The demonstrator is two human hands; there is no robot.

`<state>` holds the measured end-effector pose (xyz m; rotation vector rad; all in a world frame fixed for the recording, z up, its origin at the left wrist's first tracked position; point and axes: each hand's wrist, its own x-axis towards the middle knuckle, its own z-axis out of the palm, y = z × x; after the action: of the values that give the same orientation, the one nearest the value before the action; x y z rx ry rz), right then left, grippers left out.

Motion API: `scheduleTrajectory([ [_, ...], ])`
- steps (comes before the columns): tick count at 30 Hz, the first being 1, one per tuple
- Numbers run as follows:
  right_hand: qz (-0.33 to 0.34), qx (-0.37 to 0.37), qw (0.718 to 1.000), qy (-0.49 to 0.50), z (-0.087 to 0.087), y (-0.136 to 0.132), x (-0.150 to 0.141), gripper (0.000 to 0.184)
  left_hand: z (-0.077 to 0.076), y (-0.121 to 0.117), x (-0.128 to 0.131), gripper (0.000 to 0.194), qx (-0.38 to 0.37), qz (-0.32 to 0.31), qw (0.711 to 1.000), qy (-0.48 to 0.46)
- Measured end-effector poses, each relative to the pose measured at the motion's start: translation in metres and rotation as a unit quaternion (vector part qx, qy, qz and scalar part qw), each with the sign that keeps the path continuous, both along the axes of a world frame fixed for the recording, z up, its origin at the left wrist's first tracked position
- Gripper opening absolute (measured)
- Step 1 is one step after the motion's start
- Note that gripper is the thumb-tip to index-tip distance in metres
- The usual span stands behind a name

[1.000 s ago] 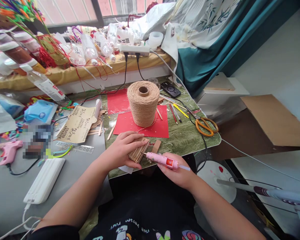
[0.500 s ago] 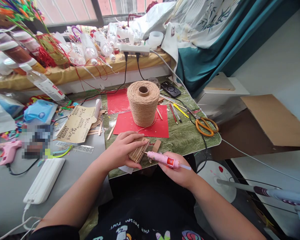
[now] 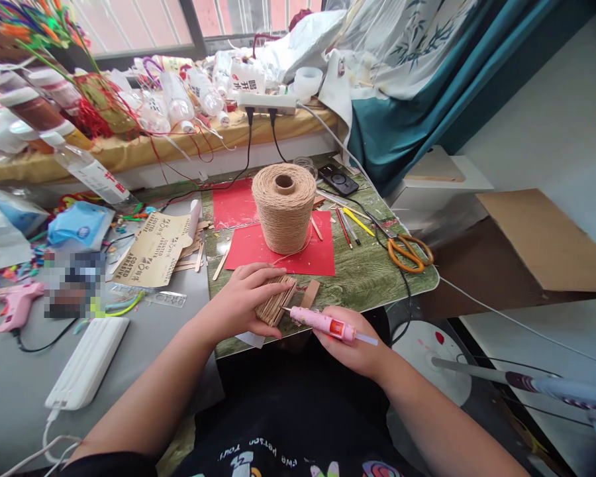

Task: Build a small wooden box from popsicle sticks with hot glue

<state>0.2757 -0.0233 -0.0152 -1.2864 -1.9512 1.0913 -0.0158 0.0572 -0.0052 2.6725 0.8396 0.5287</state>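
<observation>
My left hand grips a small block of wooden sticks laid side by side, close to the table's front edge. In my right hand is a pink hot glue gun, a clear glue stick poking from its back end. The gun's metal tip points left and sits at the right edge of the stick block; whether it touches cannot be made out. Just right of the block lies a flat brown strip. Behind my hands a large spool of twine stands upright on red paper.
Orange-handled scissors lie at the table's right edge. Pencils and a yellow pen are near a black phone. On the left are sandpaper, another pink glue gun and a white power strip.
The glue gun's tip has moved slightly left and down along the edge of the stick block. My left hand keeps its hold, nearly still.
</observation>
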Motion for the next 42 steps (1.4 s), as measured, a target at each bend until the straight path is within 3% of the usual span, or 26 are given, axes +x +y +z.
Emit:
scheduleTrajectory([
  [18, -0.01, 0.007, 1.0, -0.007, -0.006, 0.004, 0.003, 0.029, -0.002, 0.0, -0.001, 0.1, 0.009, -0.003, 1.0, -0.003],
  [35, -0.019, -0.013, 1.0, -0.012, -0.011, 0.007, 0.01, 0.019, -0.004, 0.0, 0.0, 0.097, 0.011, -0.003, 1.0, -0.011],
  [42, -0.013, 0.017, 1.0, -0.014, -0.01, 0.007, 0.006, 0.021, -0.004, 0.001, 0.0, 0.097, 0.019, -0.005, 1.0, -0.013],
])
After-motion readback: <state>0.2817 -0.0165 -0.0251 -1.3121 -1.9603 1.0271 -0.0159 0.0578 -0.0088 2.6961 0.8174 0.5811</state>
